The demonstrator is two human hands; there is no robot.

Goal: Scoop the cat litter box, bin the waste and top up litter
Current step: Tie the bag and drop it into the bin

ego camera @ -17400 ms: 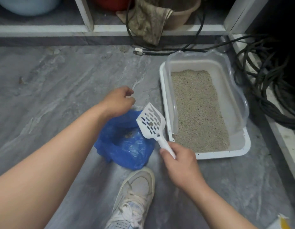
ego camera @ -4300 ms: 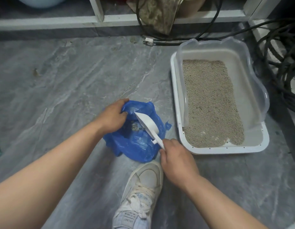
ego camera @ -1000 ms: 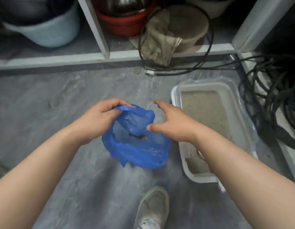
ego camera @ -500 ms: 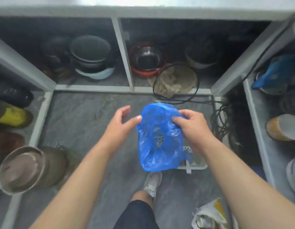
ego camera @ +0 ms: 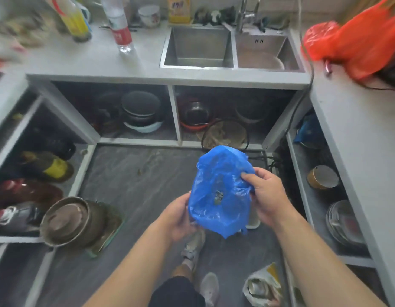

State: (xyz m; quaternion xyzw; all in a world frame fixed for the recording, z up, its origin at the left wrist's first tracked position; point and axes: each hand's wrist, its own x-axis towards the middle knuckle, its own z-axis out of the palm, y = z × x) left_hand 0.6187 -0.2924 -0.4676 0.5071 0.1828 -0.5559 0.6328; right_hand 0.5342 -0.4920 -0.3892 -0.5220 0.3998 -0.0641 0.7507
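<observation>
Since half a second ago the view has risen: the sink (ego camera: 198,49) and counter now show, and the bag (ego camera: 221,191) is carried higher, well clear of the floor (ego camera: 134,180). The left hand (ego camera: 177,217), then apart from the bag with fingers spread, now grips its lower left edge, fingers curled into the plastic. The bag hangs between the two hands, mouth toward the camera, with a small dark clump of waste (ego camera: 218,197) visible inside. The right hand (ego camera: 266,193) pinches the upper right rim, thumb pressed over bunched film. Risk, as judged: the mouth is open and the film thin; a tilt toward the left hand or a slip of either grip could drop waste on the floor, and the point hanging under the grip could tear. The litter box (ego camera: 252,220) is almost wholly hidden behind the bag, just below the right hand. Left of the grip a metal pot (ego camera: 66,222) sits on the floor; below the right hand lies an opened sack (ego camera: 262,286), possibly litter. No bin is visible.
</observation>
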